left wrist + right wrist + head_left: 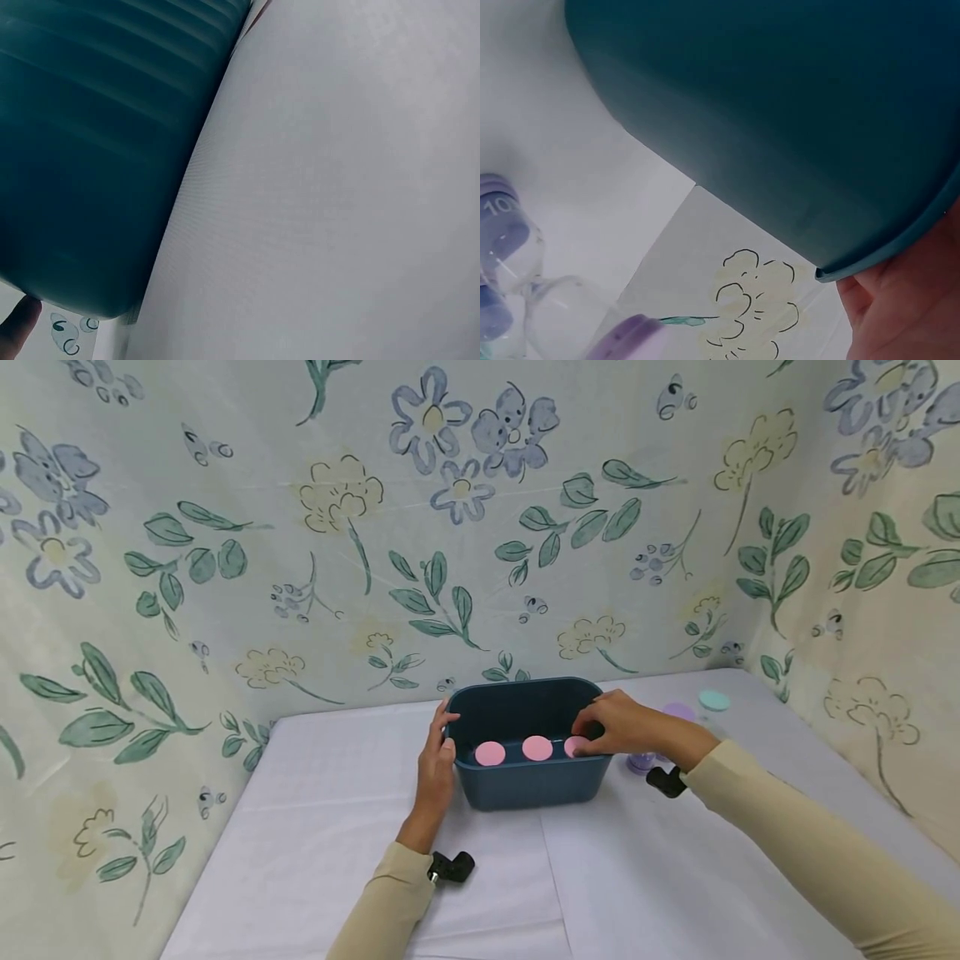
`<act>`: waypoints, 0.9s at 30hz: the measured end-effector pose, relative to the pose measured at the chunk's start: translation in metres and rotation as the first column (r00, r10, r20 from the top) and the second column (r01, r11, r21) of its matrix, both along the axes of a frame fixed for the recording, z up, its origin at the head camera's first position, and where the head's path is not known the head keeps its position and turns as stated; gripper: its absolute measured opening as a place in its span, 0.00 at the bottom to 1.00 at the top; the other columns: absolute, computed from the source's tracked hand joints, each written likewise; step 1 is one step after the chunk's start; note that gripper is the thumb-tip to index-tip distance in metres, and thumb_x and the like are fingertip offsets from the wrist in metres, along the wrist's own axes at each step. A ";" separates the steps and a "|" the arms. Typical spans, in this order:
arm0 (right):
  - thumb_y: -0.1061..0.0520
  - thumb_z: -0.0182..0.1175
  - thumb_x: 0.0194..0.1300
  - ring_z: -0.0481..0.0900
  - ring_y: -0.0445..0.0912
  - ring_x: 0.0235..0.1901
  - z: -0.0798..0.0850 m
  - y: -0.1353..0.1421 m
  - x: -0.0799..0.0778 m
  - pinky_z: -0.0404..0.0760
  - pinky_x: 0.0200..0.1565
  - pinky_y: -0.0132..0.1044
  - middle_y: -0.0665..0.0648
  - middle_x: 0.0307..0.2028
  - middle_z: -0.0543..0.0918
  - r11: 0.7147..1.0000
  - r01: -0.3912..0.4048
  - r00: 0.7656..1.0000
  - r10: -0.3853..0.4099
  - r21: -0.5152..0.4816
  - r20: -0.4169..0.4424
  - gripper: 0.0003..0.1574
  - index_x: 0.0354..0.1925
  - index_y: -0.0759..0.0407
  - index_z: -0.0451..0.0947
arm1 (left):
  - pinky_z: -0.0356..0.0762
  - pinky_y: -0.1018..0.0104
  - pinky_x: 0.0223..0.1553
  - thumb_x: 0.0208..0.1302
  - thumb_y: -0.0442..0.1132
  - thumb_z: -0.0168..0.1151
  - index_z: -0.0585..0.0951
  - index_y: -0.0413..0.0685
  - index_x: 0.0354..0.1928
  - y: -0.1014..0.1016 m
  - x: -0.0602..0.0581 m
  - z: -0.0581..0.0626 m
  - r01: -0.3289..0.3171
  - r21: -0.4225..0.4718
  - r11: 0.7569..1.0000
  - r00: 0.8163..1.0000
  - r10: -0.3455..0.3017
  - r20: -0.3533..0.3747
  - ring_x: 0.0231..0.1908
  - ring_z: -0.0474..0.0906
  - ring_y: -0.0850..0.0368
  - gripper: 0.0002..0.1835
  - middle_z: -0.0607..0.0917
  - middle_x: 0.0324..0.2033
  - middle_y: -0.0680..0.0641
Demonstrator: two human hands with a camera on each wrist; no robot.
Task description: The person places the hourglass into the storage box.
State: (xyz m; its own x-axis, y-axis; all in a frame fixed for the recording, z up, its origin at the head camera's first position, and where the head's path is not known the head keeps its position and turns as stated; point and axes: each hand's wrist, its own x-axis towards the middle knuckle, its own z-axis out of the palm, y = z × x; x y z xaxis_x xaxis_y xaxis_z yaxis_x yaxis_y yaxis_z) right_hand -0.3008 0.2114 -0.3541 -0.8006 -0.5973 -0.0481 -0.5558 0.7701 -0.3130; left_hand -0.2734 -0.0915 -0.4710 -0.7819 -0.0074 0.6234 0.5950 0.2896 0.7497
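Note:
A dark teal bin [532, 787] stands on the white-covered table. Inside it is a row of pink round lids: a left one [490, 753], a middle one [537, 748] and a right one [572, 745]. What lies below the lids is hidden by the bin's front wall. My left hand [435, 768] holds the bin's left end, fingertips bent over the rim; a fingertip touches the bin in the left wrist view. My right hand [618, 724] reaches over the right end and pinches the right pink lid. In the right wrist view, the bin wall hides the fingertips.
Right of the bin, partly behind my right arm, are a purple lid [678, 712], a pale teal lid [714, 700] and a small purple piece [641, 764]. The right wrist view shows clear jars [514, 259] with purple parts, one marked 10. Floral cloth [450, 543] hangs behind the table.

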 end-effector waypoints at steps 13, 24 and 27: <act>0.41 0.67 0.58 0.73 0.51 0.49 -0.001 0.001 0.000 0.73 0.54 0.54 0.50 0.42 0.83 0.999 0.015 1.000 -0.015 -0.039 0.000 0.26 0.47 0.56 0.83 | 0.51 0.39 0.67 0.71 0.45 0.36 0.67 0.53 0.64 -0.001 -0.003 -0.003 -0.007 -0.012 1.000 1.000 0.007 0.005 0.73 0.50 0.53 0.22 0.56 0.74 0.50; 0.42 0.68 0.57 0.77 0.54 0.54 0.001 0.012 -0.001 0.76 0.54 0.52 0.56 0.51 0.82 0.993 0.026 1.000 -0.028 -0.117 -0.012 0.32 0.53 0.60 0.80 | 0.51 0.39 0.67 0.71 0.43 0.36 0.66 0.49 0.64 -0.005 -0.008 -0.003 0.013 -0.007 1.000 1.000 -0.013 0.003 0.73 0.50 0.51 0.23 0.55 0.74 0.54; 0.44 0.68 0.58 0.75 0.55 0.56 0.005 0.017 0.001 0.76 0.54 0.54 0.57 0.53 0.81 0.989 0.048 0.998 -0.053 -0.140 -0.028 0.31 0.55 0.60 0.79 | 0.50 0.37 0.67 0.70 0.39 0.37 0.67 0.42 0.64 -0.004 -0.005 0.004 0.024 0.005 1.000 1.000 -0.024 0.003 0.73 0.50 0.47 0.23 0.55 0.74 0.48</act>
State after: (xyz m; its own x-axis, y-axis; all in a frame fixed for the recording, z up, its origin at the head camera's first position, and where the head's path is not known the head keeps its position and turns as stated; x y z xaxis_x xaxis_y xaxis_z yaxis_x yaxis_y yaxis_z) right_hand -0.3001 0.2288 -0.3487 -0.8296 -0.5553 0.0584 -0.5287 0.7475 -0.4022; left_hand -0.2783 -0.0954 -0.4673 -0.7840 0.0082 0.6207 0.5991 0.2715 0.7532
